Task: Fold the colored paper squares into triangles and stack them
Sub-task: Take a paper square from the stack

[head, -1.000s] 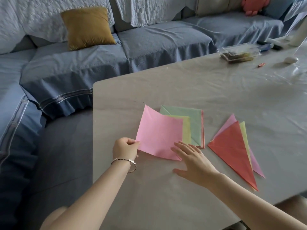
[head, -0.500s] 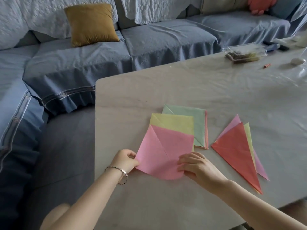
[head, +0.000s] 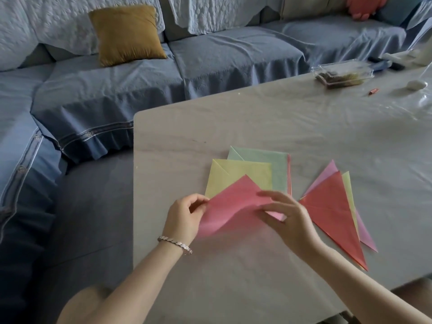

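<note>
While the left hand [head: 184, 216] pinches the left corner of the pink sheet [head: 233, 206], the right hand [head: 287, 220] grips the right corner between thumb and fingers. Sheet is half-folded, apex pointing away. Its lower edge is blurred, so I can't tell if it touches the table [head: 233, 127].

Just behind it, 1 yellow square [head: 238, 174] overlaps a green-topped stack of squares [head: 268, 164]. The folded triangles [head: 334, 213] lie just right of the right hand, red on top, 3 colours showing.

Left hand sits near the table's left edge. Bare surface runs to the near edge and across the far half. Clear plastic container [head: 343, 72] at far right. Blue sofa [head: 233, 54] wraps behind and left, with 1 mustard cushion [head: 127, 33].
</note>
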The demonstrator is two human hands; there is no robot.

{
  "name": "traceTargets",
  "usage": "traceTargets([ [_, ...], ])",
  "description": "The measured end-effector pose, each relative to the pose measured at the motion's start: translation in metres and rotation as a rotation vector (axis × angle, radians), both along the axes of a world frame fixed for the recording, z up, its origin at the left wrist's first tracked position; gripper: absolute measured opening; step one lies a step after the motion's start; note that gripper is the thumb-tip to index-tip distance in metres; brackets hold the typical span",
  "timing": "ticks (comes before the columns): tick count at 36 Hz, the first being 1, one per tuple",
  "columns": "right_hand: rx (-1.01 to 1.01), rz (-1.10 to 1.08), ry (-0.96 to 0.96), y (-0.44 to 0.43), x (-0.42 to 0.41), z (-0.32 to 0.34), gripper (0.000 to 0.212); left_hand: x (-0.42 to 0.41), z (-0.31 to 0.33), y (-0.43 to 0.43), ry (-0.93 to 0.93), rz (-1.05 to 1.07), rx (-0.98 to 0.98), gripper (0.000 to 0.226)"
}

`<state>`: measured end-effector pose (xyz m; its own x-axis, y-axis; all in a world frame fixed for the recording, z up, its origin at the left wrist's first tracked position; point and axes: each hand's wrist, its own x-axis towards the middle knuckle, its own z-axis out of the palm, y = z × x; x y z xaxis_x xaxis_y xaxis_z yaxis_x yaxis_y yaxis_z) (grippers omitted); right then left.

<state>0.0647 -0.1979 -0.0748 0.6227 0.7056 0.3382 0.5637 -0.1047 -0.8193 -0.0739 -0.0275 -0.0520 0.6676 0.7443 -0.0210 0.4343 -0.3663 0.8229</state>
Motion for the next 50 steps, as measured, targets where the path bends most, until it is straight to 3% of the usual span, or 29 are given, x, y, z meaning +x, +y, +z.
traceTargets([
  [1,0.004,-0.036,0.046,0.002,0.002,0.005,0.008,-0.002,0.002,0.0,-0.019,-0.009,-0.035,0.024],
  [4,-0.021,-0.087,0.213,0.005,0.008,0.017,0.03,-0.006,0.006,-0.002,-0.061,-0.036,-0.17,0.029],
  [11,-0.062,-0.149,0.447,0.01,0.007,0.027,0.005,-0.006,0.013,-0.009,-0.03,-0.063,-0.299,0.024],
  [16,-0.068,-0.204,0.444,0.01,0.005,0.029,0.003,-0.002,0.02,-0.017,-0.033,-0.04,-0.166,0.012],
  [25,-0.092,-0.158,0.434,0.01,-0.011,0.042,0.02,0.008,0.031,-0.041,-0.177,-0.029,0.075,0.027],
  [30,-0.075,-0.133,0.383,0.008,-0.017,0.045,0.029,0.009,0.033,-0.047,-0.217,-0.006,0.029,0.018],
  [36,0.009,-0.144,0.417,0.006,-0.021,0.049,0.027,0.005,0.034,-0.049,-0.206,-0.01,-0.005,0.022],
  [50,-0.048,-0.178,0.392,0.002,-0.022,0.055,0.019,0.001,0.038,-0.052,-0.182,-0.026,-0.065,0.019],
])
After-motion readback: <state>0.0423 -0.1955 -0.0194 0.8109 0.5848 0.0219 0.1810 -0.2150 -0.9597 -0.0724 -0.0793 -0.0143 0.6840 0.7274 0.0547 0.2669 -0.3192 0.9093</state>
